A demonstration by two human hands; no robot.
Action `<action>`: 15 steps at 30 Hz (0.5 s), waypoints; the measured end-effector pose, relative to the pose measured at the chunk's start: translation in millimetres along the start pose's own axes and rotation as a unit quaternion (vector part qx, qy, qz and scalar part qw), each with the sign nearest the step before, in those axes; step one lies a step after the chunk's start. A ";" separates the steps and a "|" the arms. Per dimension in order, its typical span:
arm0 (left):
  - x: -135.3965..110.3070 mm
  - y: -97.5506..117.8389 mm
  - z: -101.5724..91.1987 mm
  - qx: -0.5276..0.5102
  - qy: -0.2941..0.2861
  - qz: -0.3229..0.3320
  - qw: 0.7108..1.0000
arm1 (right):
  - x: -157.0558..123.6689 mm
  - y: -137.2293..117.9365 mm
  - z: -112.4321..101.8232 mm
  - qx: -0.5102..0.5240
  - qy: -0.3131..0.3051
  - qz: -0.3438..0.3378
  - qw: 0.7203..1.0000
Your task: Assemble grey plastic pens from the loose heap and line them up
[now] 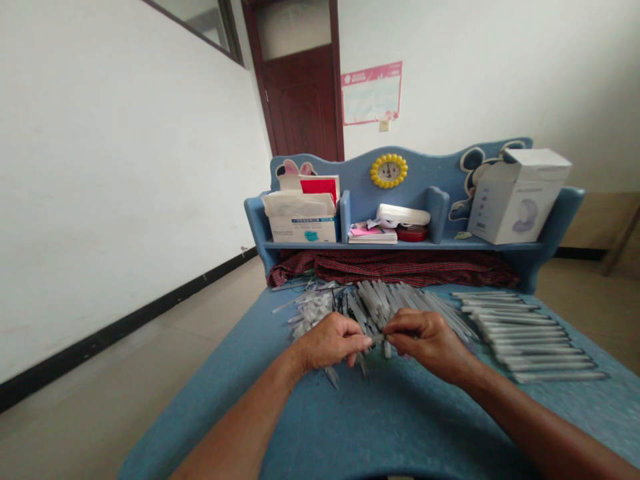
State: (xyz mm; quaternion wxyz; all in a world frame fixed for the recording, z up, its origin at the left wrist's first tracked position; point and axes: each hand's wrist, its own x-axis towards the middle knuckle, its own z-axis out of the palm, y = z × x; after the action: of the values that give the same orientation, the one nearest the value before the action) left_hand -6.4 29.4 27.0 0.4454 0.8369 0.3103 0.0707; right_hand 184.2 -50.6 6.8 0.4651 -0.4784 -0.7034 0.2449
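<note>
My left hand (336, 341) and my right hand (431, 343) meet over the near edge of a pile, thumbs and fingers pinched. Between their fingertips is a small translucent plastic piece (378, 339), gripped from both sides; its exact kind is too small to make out. Behind the left hand lie loose clear plastic pieces (313, 311). A bundle of long translucent tubes (380, 299) spreads beyond the right hand. Farther right, several slim pen-like sticks with dark ends (540, 339) lie side by side in a row.
The blue table (240, 407) carries a raised shelf (320, 245) at its back. On it stand a mask box (303, 229), papers (373, 235), a red round case (413, 233) and a white carton (517, 200). Checked dark cloth (390, 267) lies beneath the shelf.
</note>
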 end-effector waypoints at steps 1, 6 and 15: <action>-0.2 0.6 -0.1 -0.001 -0.001 0.000 1.000 | 0.2 0.2 0.6 0.006 0.000 0.005 1.000; -0.6 4.1 -2.0 -0.005 0.012 0.008 1.000 | 1.3 2.7 2.7 0.036 0.013 0.035 0.999; 0.8 6.6 -2.9 0.015 0.027 0.005 1.000 | 3.2 2.7 -2.8 -0.026 0.004 0.013 1.000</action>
State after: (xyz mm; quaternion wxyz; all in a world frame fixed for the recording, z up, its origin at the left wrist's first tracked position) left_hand -3.9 29.2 33.8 0.4239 0.8427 0.3193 0.0906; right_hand 187.6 -46.9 7.2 0.4519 -0.5007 -0.7014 0.2304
